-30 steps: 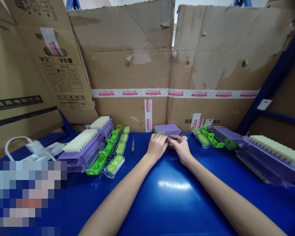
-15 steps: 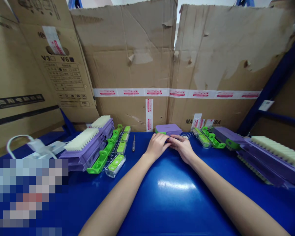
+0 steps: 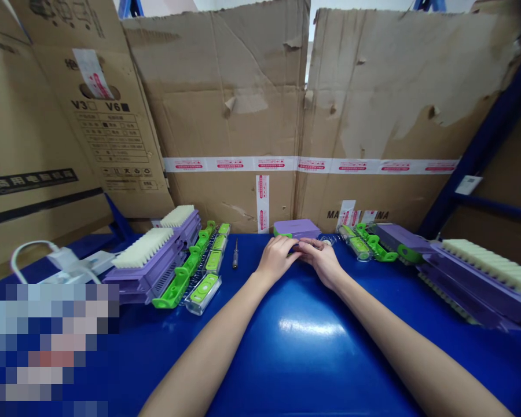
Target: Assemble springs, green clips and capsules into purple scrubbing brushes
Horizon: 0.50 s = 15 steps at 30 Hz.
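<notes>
My left hand (image 3: 276,256) and my right hand (image 3: 323,262) meet over the far middle of the blue table. Their fingers are bent and pinched together. Whatever lies between the fingertips is small and mostly covered, so I cannot make it out. Directly behind the hands is a purple plastic housing (image 3: 297,227) with a green part at its front left, partly hidden by my left hand. To the left of my left hand lies a screwdriver (image 3: 235,255) with a clear handle. Some thin coiled wire (image 3: 330,239) shows just behind my right hand.
At left stand purple housings with cream bristle blocks (image 3: 144,248), green brackets (image 3: 176,288), springs and clear-cased green levels (image 3: 204,293). More purple parts (image 3: 473,284) and green brackets (image 3: 375,246) lie at right. A power strip (image 3: 84,266) is far left. Cardboard (image 3: 226,127) walls the back.
Both hands stay together in the same place with almost no visible finger movement. The whole view has shifted very slightly.
</notes>
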{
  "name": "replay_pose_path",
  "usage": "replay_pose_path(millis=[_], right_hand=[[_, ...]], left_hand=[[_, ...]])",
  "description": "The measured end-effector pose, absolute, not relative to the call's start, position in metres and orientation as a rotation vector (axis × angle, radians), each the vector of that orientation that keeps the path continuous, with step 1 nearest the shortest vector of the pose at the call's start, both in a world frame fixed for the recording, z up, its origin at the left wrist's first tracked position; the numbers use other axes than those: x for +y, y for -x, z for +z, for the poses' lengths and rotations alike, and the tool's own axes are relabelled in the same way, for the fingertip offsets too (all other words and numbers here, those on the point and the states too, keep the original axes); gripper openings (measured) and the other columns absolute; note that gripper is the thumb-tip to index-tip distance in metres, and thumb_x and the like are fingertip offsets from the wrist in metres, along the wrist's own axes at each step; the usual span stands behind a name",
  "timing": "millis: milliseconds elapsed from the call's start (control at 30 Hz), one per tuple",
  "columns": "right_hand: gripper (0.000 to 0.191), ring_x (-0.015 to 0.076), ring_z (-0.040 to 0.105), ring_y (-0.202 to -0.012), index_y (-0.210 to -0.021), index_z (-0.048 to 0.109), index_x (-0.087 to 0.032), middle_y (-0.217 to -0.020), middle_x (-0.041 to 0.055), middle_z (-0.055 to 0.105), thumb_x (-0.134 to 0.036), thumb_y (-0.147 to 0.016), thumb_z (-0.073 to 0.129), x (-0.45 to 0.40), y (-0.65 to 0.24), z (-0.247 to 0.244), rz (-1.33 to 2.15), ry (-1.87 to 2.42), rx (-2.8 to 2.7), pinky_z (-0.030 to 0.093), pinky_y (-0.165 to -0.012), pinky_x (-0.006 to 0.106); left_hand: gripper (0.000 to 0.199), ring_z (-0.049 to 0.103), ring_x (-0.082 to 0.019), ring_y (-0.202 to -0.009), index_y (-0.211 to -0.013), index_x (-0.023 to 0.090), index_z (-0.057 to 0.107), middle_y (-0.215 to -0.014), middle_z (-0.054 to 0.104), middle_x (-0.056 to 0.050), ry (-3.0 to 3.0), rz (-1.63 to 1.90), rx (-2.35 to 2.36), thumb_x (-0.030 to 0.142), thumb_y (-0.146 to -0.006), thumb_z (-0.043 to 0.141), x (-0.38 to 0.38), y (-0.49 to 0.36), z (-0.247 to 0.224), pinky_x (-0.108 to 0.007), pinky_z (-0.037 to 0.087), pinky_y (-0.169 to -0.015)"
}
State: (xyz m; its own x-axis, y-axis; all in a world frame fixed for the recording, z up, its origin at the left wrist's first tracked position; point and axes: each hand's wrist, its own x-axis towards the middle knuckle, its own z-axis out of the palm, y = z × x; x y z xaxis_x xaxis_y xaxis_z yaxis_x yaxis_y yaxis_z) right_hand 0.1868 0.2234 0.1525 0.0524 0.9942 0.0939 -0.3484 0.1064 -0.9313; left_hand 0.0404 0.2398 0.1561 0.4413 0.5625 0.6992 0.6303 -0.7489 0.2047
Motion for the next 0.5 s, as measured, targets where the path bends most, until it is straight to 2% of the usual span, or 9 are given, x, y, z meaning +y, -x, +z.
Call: replay_pose_path(millis=[200,367,500], right_hand=[[0.032,0.0147,0.066,-0.073,-0.085,0.062,-0.015,-0.078,0.0035,0.069,-0.029,-0.060,0.077,0.223,-0.186,0.155,1.287,0.845,-0.937,0.051,-0.066,0.024],[0.037,0.0139,0.065,-0.068,-0.088,0.062,-0.015,-0.077,0.0030,0.069,-0.027,-0.057,0.078,0.225,-0.189,0.154,1.240,0.866,-0.953,0.052,-0.066,0.025],[0.041,0.0159,0.066,-0.070,-0.093,0.060,-0.014,-0.078,0.0050,0.070,-0.026,-0.058,0.077,0.224,-0.190,0.158,1.189,0.933,-1.023,0.053,-0.070,0.027]], left_hand=[[0.009,0.057,-0.019,-0.085,-0.084,0.018,0.062,-0.085,0.065,-0.005,2.628,-1.368,-1.038,0.026,-0.080,0.060,0.235,-0.044,0.159,-0.033,0.044,-0.079],[0.004,0.060,-0.017,-0.082,-0.074,0.016,0.065,-0.083,0.068,-0.004,2.878,-1.949,-1.236,0.019,-0.074,0.062,0.242,-0.054,0.156,-0.032,0.045,-0.080],[0.018,0.061,-0.016,-0.077,-0.075,0.013,0.067,-0.081,0.069,-0.005,3.133,-2.357,-1.441,0.026,-0.063,0.071,0.247,-0.055,0.151,-0.031,0.046,-0.079]])
